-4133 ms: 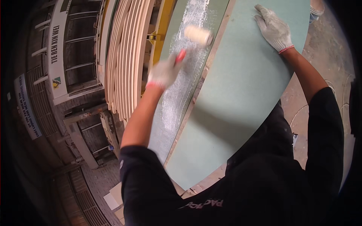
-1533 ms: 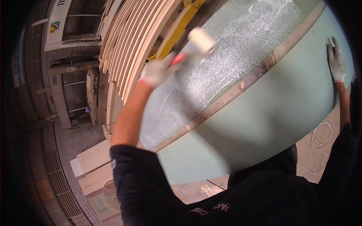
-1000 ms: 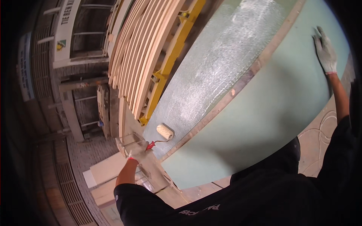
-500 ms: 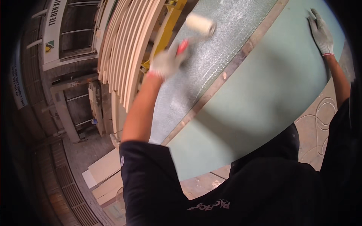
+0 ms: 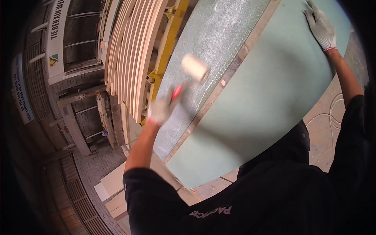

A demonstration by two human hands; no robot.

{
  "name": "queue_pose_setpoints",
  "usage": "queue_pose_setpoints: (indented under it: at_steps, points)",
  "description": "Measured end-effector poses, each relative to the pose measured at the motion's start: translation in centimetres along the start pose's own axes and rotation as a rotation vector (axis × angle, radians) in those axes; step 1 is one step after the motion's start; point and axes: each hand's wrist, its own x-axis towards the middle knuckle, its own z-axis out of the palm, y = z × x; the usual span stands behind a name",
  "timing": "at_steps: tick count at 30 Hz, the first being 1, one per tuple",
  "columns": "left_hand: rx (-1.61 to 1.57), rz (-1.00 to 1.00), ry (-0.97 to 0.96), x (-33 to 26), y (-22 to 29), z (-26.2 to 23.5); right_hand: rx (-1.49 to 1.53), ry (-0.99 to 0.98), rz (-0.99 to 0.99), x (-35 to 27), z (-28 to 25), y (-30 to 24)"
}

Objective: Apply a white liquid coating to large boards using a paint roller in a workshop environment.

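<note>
Roller (image 5: 195, 67), cream sleeve on a red handle, sits over the glistening strip of the board (image 5: 211, 47), gripped in our gloved left hand (image 5: 161, 109); our right hand (image 5: 321, 27) lies flat and open on the pale green panel (image 5: 266, 105) beside it. Judging by the sheen, we take the strip as coated along most of its visible length, the green panel dry and uncoated. Stacked wooden slats (image 5: 131, 58) and a yellow frame (image 5: 166, 47) stand just left of the strip.

At eleven o'clock of my left hand (image 5: 161, 111) a stack of pale wooden slats (image 5: 131, 58) and a yellow frame (image 5: 166, 47) crowd close. Toward one o'clock the glistening panel (image 5: 213, 43) lies open; my right hand (image 5: 321, 27) blocks the green board (image 5: 266, 102) far corner.
</note>
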Motion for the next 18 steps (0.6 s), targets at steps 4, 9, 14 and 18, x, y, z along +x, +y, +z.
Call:
queue_pose_setpoints:
  at_steps: [4,9,14,18]
  points:
    - [-0.203,0.101,0.121,13.8,12.9,-9.9,-0.017,0.039,-0.045,0.1,1.6,1.1]
    - [-0.256,0.086,0.046,10.6,13.4,-8.8,-0.02,-0.089,0.108,-1.0,3.3,4.2]
    - [0.051,-0.181,-0.265,-10.1,-0.3,2.2,0.025,-0.067,0.119,-1.3,2.5,4.0]
    - [0.092,-0.11,-0.291,-17.6,-5.2,3.2,0.048,-0.108,0.162,-1.1,2.7,3.9]
